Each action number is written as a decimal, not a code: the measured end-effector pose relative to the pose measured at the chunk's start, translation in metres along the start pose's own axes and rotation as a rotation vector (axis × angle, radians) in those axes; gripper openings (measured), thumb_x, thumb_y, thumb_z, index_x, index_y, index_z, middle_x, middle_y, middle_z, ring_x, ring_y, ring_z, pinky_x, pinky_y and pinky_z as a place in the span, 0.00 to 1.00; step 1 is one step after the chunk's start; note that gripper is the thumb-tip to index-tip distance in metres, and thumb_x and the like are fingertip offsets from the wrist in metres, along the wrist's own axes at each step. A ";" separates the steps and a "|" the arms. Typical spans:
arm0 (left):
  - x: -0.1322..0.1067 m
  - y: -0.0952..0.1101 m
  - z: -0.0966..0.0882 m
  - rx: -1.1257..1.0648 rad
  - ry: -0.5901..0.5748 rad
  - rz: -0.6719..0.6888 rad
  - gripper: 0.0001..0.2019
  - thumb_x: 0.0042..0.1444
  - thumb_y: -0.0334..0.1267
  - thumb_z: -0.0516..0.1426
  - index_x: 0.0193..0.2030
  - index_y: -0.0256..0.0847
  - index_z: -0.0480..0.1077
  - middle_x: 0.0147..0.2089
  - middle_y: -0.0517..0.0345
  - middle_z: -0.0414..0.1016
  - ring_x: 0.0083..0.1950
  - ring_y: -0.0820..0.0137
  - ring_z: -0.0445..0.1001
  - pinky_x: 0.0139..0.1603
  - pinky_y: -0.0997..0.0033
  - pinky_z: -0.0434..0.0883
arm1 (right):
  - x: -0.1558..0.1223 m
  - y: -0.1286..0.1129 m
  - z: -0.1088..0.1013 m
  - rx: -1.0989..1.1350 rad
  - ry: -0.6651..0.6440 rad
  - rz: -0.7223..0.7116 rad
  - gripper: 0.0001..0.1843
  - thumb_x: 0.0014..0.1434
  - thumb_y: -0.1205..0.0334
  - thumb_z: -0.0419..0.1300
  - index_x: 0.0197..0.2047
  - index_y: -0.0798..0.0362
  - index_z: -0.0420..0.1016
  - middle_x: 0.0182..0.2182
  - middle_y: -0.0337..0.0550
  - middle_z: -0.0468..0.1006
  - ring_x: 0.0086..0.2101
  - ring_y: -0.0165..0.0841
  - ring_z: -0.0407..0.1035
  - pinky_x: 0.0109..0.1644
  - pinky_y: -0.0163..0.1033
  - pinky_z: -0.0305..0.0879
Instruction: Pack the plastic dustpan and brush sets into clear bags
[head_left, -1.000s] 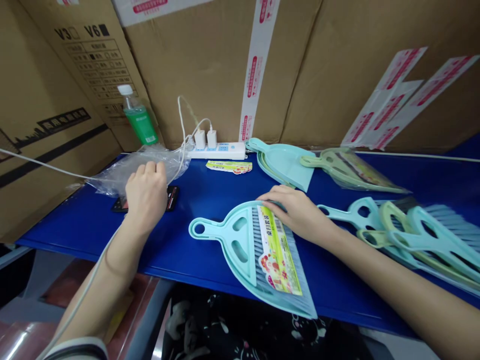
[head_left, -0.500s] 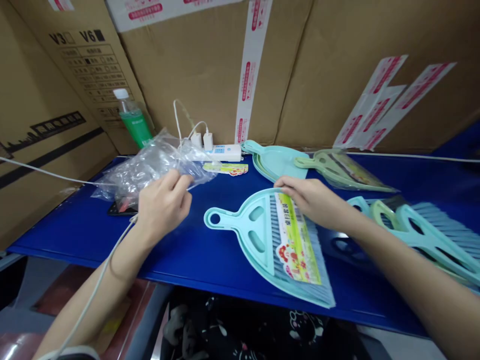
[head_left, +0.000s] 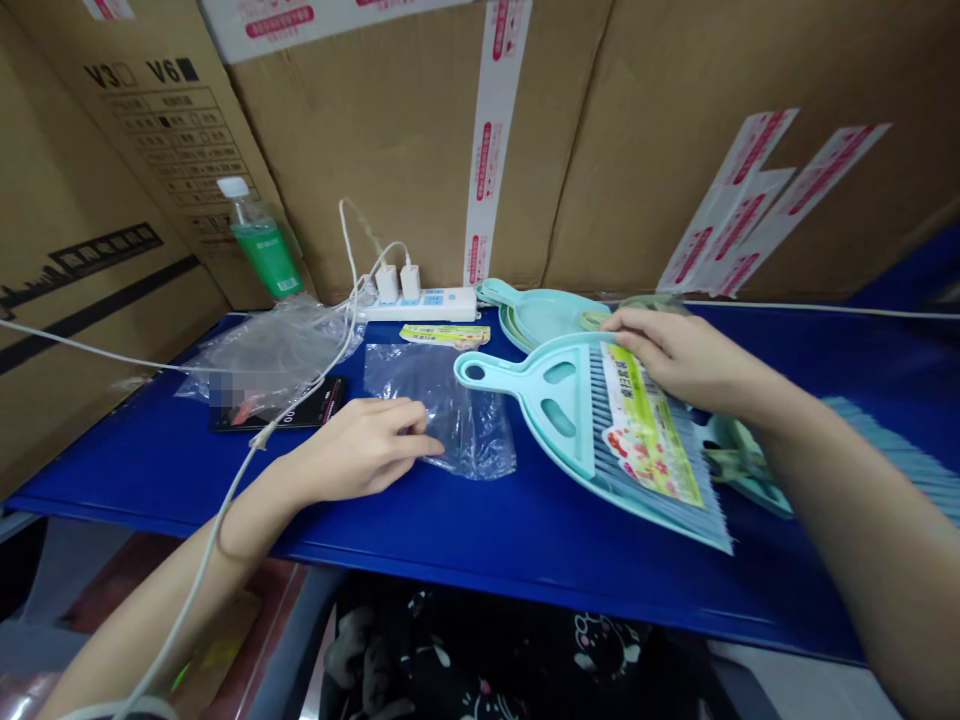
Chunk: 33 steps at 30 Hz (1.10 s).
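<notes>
My right hand (head_left: 679, 355) grips the upper edge of a light-blue dustpan (head_left: 555, 375). Nested in that dustpan is a brush with blue-grey bristles (head_left: 694, 455), and a printed yellow-green and white label card (head_left: 652, 425) lies over them. A clear plastic bag (head_left: 472, 415) is spread flat on the blue table, just left of the dustpan. At the bag's left edge my left hand (head_left: 375, 445) is closed, its thumb and fingers pinching the film.
More dustpans (head_left: 559, 315) lie at the back, with loose brushes (head_left: 896, 450) at the right. Another label card (head_left: 450, 335) sits before a power strip (head_left: 424, 303). Clear bags (head_left: 259, 350) partly cover a phone (head_left: 322, 405); a bottle (head_left: 266, 255) stands behind. A white cable crosses my left forearm.
My left hand has brought one plastic bag from the pile to the table's middle. My right hand has shifted the dustpan set to the right and slightly back.
</notes>
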<state>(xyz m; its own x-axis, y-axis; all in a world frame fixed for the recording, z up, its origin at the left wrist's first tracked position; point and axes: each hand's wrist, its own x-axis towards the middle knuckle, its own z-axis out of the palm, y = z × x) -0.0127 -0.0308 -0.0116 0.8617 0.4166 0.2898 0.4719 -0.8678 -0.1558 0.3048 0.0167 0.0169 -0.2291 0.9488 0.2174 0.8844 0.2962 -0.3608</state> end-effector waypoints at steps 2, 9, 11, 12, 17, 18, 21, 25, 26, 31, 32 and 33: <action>0.000 0.001 -0.002 -0.108 -0.044 -0.013 0.12 0.63 0.33 0.48 0.40 0.42 0.73 0.35 0.58 0.69 0.33 0.74 0.69 0.32 0.76 0.66 | 0.002 0.005 0.002 -0.019 -0.022 -0.004 0.07 0.54 0.63 0.45 0.29 0.48 0.62 0.29 0.47 0.76 0.31 0.40 0.69 0.37 0.43 0.62; 0.005 0.007 0.001 -0.045 -0.106 0.001 0.15 0.64 0.32 0.46 0.54 0.44 0.67 0.36 0.59 0.70 0.31 0.74 0.70 0.31 0.75 0.66 | 0.005 0.016 0.007 -0.056 -0.081 -0.078 0.10 0.55 0.64 0.44 0.28 0.48 0.64 0.28 0.45 0.76 0.30 0.39 0.71 0.35 0.42 0.64; 0.006 0.008 0.005 0.076 -0.139 0.029 0.20 0.62 0.26 0.45 0.58 0.47 0.64 0.37 0.59 0.69 0.30 0.74 0.69 0.29 0.76 0.65 | 0.005 0.017 0.008 -0.064 -0.105 -0.121 0.10 0.55 0.64 0.44 0.27 0.48 0.64 0.26 0.44 0.76 0.29 0.38 0.70 0.33 0.42 0.63; 0.006 0.009 0.008 0.125 -0.156 0.042 0.21 0.61 0.25 0.46 0.57 0.48 0.65 0.37 0.59 0.68 0.30 0.74 0.69 0.29 0.76 0.65 | 0.005 0.017 0.008 -0.065 -0.116 -0.140 0.11 0.55 0.64 0.44 0.26 0.48 0.64 0.26 0.43 0.76 0.28 0.38 0.70 0.33 0.41 0.63; 0.008 0.010 0.014 0.257 -0.139 0.068 0.12 0.61 0.27 0.49 0.46 0.45 0.69 0.36 0.59 0.68 0.30 0.74 0.69 0.29 0.77 0.66 | 0.004 0.016 0.009 -0.062 -0.207 -0.126 0.12 0.56 0.64 0.43 0.26 0.47 0.64 0.25 0.42 0.75 0.28 0.37 0.70 0.32 0.41 0.62; 0.008 0.009 0.014 0.271 -0.112 0.074 0.11 0.61 0.27 0.49 0.43 0.44 0.69 0.36 0.59 0.68 0.31 0.73 0.69 0.28 0.77 0.66 | 0.004 0.016 0.009 -0.059 -0.229 -0.108 0.12 0.57 0.64 0.43 0.26 0.48 0.64 0.25 0.42 0.75 0.28 0.37 0.70 0.33 0.41 0.62; 0.008 0.009 0.014 0.284 -0.026 0.099 0.10 0.63 0.27 0.48 0.39 0.42 0.69 0.36 0.58 0.70 0.32 0.73 0.71 0.29 0.77 0.67 | 0.003 0.013 0.010 -0.052 -0.273 -0.068 0.12 0.57 0.65 0.44 0.26 0.48 0.64 0.24 0.41 0.74 0.27 0.37 0.69 0.33 0.41 0.61; 0.007 0.009 0.013 0.272 0.059 0.120 0.13 0.64 0.27 0.44 0.41 0.39 0.68 0.44 0.55 0.74 0.35 0.73 0.74 0.32 0.76 0.71 | 0.003 0.011 0.009 -0.048 -0.281 -0.077 0.12 0.57 0.66 0.45 0.25 0.47 0.63 0.22 0.41 0.73 0.26 0.38 0.68 0.31 0.42 0.60; 0.007 0.010 0.013 0.263 0.077 0.123 0.13 0.65 0.27 0.43 0.41 0.39 0.68 0.46 0.54 0.75 0.36 0.74 0.75 0.33 0.76 0.72 | 0.002 0.011 0.008 -0.046 -0.281 -0.094 0.12 0.57 0.66 0.45 0.25 0.47 0.63 0.22 0.41 0.73 0.25 0.38 0.68 0.31 0.43 0.59; 0.009 0.011 0.010 0.222 0.139 0.138 0.15 0.66 0.27 0.42 0.38 0.38 0.68 0.43 0.58 0.78 0.34 0.76 0.75 0.33 0.77 0.71 | 0.000 0.011 0.005 -0.058 -0.308 -0.108 0.12 0.56 0.65 0.44 0.25 0.47 0.62 0.21 0.41 0.73 0.25 0.39 0.67 0.29 0.43 0.59; 0.010 0.011 0.010 0.217 0.141 0.141 0.15 0.66 0.27 0.42 0.37 0.38 0.68 0.41 0.59 0.78 0.33 0.76 0.75 0.32 0.78 0.70 | 0.000 0.011 0.004 -0.059 -0.306 -0.106 0.12 0.57 0.65 0.44 0.25 0.47 0.63 0.21 0.41 0.73 0.25 0.39 0.68 0.29 0.43 0.59; 0.010 0.011 0.009 0.211 0.141 0.146 0.14 0.66 0.27 0.43 0.37 0.39 0.68 0.40 0.59 0.78 0.32 0.76 0.75 0.32 0.78 0.70 | 0.000 0.011 0.004 -0.058 -0.301 -0.109 0.12 0.57 0.64 0.44 0.25 0.47 0.63 0.22 0.41 0.73 0.26 0.39 0.68 0.30 0.43 0.59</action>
<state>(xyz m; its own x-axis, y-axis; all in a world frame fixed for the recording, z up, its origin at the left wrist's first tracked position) 0.0032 -0.0337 -0.0193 0.8959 0.2367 0.3760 0.3859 -0.8340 -0.3944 0.3135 0.0201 0.0094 -0.4263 0.9041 -0.0291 0.8675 0.3995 -0.2963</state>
